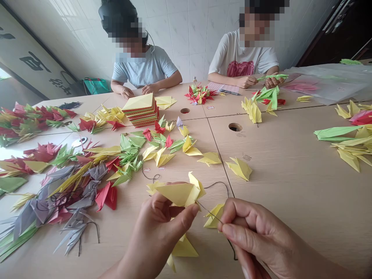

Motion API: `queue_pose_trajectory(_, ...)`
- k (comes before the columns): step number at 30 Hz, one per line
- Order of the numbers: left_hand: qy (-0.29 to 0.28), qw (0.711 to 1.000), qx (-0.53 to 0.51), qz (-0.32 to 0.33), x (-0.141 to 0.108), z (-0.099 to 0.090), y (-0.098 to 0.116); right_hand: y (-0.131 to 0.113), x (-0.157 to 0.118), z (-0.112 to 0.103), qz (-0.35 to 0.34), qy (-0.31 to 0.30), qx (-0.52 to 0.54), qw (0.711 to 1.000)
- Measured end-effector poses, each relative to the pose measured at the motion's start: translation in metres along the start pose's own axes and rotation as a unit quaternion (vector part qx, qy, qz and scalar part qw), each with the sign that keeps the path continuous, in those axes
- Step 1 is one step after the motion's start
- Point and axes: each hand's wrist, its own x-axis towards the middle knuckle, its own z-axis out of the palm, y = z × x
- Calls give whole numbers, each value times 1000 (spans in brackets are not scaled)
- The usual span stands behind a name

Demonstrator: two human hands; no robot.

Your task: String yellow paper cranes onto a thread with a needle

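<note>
My left hand (162, 228) pinches a yellow folded paper crane (181, 193) between thumb and fingers, above the table near its front edge. To its right, my right hand (252, 232) has thumb and forefinger closed on a dark thread (209, 212), which runs up to the crane's underside. The thread's loose part hangs below my right fingers, and another stretch curves on the table behind. Between the hands lies a yellow crane (214, 216). More yellow paper (183, 248) shows under my left hand, partly hidden by it. Whether a needle is on the thread is too small to tell.
Threaded cranes in grey, red, green and yellow (87, 182) cover the left side. Beyond them stands a stack of coloured paper (141, 111). Single yellow cranes (240, 169) lie mid-table. Two people sit opposite; one holds green paper (273, 77). More cranes (353, 145) lie right.
</note>
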Motion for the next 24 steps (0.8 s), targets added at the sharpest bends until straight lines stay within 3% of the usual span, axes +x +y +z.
queue_pose_trajectory(24,-1,999,41,7,-3,1,0,-2,-2,2,16,34,-73,997)
